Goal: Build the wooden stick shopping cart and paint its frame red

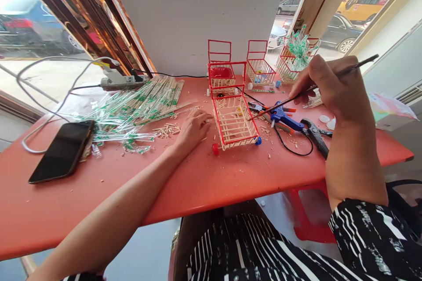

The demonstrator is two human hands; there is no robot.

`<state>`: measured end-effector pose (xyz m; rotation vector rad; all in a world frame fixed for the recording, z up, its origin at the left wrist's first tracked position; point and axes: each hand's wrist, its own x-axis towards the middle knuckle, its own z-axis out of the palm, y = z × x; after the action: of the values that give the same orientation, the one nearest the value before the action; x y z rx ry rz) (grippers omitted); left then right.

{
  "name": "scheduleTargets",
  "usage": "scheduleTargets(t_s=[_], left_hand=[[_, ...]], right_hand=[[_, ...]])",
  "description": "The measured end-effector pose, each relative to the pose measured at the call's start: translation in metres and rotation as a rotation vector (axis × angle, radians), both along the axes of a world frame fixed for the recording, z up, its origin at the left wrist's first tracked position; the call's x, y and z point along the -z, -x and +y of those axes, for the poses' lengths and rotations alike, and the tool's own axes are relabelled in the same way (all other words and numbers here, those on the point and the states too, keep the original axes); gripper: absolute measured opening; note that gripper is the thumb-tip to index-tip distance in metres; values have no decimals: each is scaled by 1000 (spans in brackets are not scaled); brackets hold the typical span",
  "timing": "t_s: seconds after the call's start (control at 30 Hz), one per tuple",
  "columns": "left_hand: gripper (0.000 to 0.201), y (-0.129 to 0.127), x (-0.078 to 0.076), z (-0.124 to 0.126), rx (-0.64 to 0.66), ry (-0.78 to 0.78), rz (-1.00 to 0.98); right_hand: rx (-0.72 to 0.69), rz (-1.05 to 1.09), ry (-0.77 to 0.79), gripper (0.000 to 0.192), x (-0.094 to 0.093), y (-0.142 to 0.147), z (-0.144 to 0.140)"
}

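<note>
A small shopping cart (231,125) made of pale wooden sticks stands on the red table. Its handle and rim edges are painted red, and bottle caps serve as wheels, one red and one blue at the near end. My right hand (329,83) grips a thin paintbrush (311,90), whose tip reaches the right side of the cart's basket. My left hand (194,128) rests on the table to the left of the cart, fingers stretched toward it; whether a fingertip touches the cart I cannot tell.
Several finished-looking carts (260,70) stand behind. A blue glue gun (285,118) and pliers (314,136) lie at right. Wrapped chopsticks (161,94), wood scraps (168,130), a phone (62,151) and a power strip (123,81) with cables occupy the left. The red tabletop (211,184) ends near my lap.
</note>
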<state>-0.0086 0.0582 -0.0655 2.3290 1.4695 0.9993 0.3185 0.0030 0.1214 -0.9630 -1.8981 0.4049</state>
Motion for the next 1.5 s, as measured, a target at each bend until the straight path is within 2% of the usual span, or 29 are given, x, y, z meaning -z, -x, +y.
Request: scheduleTargets(t_s=[0.13, 0.23, 0.33, 0.6, 0.8, 1.03, 1.23, 1.5], left_hand=[[35, 0, 0, -1, -3, 18, -8], [35, -1, 1, -2, -9, 30, -22], [36, -1, 1, -2, -6, 39, -29], [34, 1, -3, -6, -1, 13, -13], [33, 0, -1, -4, -13, 15, -17], [34, 1, -3, -4, 1, 34, -2], [35, 1, -4, -5, 3, 45, -6], [36, 2, -3, -5, 3, 39, -16]], right_hand=[[-74, 74, 45, 61, 9, -2, 7], [-45, 279, -21, 56, 21, -9, 20], [-34, 360, 18, 63, 28, -20, 32], [36, 390, 103, 74, 32, -43, 54], [89, 463, 72, 73, 35, -39, 57], [-43, 377, 89, 75, 36, -30, 48], [67, 364, 180, 74, 41, -26, 54], [194, 433, 119, 74, 51, -28, 69]])
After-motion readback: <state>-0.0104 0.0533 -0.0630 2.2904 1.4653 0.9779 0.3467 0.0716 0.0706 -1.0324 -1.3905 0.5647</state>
